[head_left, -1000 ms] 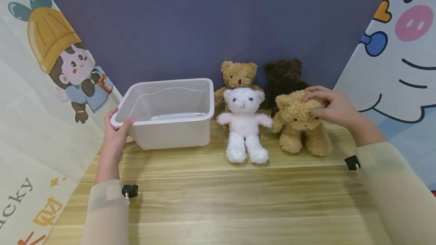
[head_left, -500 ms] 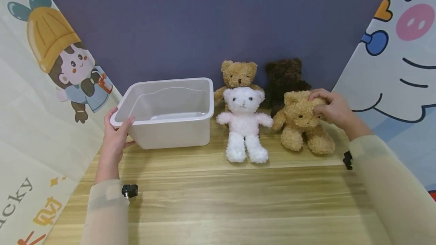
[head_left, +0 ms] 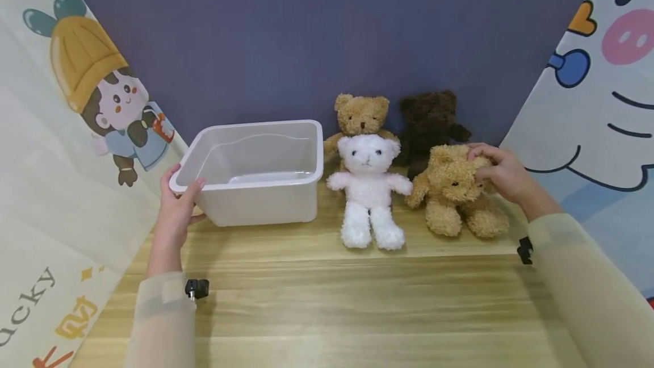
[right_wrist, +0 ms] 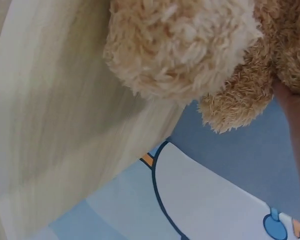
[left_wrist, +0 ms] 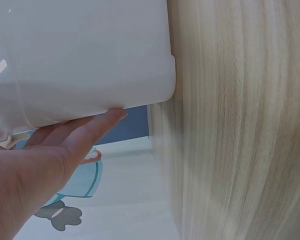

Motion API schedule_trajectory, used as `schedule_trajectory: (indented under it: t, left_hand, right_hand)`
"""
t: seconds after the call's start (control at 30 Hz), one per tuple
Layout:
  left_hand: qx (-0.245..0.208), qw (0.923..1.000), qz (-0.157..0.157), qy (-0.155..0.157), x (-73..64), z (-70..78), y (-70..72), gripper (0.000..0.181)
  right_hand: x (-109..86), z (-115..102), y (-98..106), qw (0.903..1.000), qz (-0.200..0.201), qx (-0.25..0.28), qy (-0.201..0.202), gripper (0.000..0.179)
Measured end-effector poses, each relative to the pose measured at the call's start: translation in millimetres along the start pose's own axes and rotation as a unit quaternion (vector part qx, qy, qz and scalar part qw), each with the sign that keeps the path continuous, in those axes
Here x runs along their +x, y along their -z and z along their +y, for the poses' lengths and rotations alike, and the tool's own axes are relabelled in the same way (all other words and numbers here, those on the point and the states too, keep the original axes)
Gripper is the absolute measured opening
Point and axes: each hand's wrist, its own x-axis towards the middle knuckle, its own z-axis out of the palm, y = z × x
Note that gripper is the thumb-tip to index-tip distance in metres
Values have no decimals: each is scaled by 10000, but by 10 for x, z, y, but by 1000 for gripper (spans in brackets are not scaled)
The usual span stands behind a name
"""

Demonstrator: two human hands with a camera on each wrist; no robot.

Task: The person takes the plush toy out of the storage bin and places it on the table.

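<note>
My left hand [head_left: 176,203] grips the left end of a white plastic bin [head_left: 260,204], thumb over the rim and fingers beneath it outside. In the left wrist view the fingers [left_wrist: 90,132] lie along the wall of the bin. On the right, a golden-brown teddy bear [head_left: 452,178] sits on the table with its head tipped forward. My right hand [head_left: 503,172] holds that head by its side, fingers on top and thumb near the face. Only part of the hand shows in the right wrist view, beside the curly fur of the teddy bear [right_wrist: 180,45].
Between bin and held bear sits a white teddy bear [head_left: 368,186] with a pink body. Behind it are another tan bear [head_left: 361,113] and a dark brown bear [head_left: 428,118], near the dark blue backdrop [head_left: 332,33]. Printed curtains flank the wooden table [head_left: 327,300].
The golden-brown teddy bear has shifted slightly right and settled lower with my right hand at its head. My left hand and the bin stay put. The head view has tilted a little.
</note>
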Motion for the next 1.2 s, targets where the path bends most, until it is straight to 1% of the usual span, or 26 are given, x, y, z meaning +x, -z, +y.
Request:
schedule_trajectory:
  t: [0.1,0.17,0.23,0.3,0.4,0.47,0.63,0.8,0.87,0.93,1.03,1.1,1.13,1.2]
  left_hand:
    - [-16,10000,-36,-4,10,23,-1,83]
    - [-30,10000,-60,-26,14,39,-2,83]
    - [-14,10000,-79,-59,22,49,3,83]
    - [-3,9999,-89,-103,25,54,4,84]
    - [31,9999,-10,-133,25,44,-3,83]
    - [51,9998,82,-157,26,32,-19,83]
    - [96,9992,312,-247,47,21,-62,81]
    - [129,9984,444,-318,130,45,-42,79]
    - [180,9981,491,-333,173,52,-28,79]
    - [266,9975,550,-356,212,57,-22,79]
    - [546,9955,692,-362,246,67,-27,81]
    - [907,9921,775,-384,242,91,-28,85]
    - [1134,9896,796,-398,229,117,-31,88]
    - [1655,9820,800,-435,176,193,-43,97]
  right_hand:
    - [3,-24,-25,9984,21,-556,-23,29]
    - [14,-43,-41,9950,32,-998,-21,29]
    - [38,-62,-56,9925,24,-1223,86,31]
    - [70,-77,-64,9891,72,-1465,159,38]
    - [135,-87,-73,9875,161,-1551,223,49]
    - [168,-94,-79,9863,205,-1633,133,55]
    - [223,-148,-95,9863,217,-1628,-137,61]
    - [236,-233,-109,9864,106,-1623,-225,66]
    - [235,-263,-114,9845,86,-1735,-223,71]
    - [235,-303,-124,9816,151,-1897,-129,75]
    - [222,-401,-157,9756,352,-2166,67,76]
    - [191,-507,-206,9716,440,-2319,193,76]
    - [169,-567,-238,9687,442,-2432,225,75]
    - [113,-694,-320,9616,378,-2710,221,75]
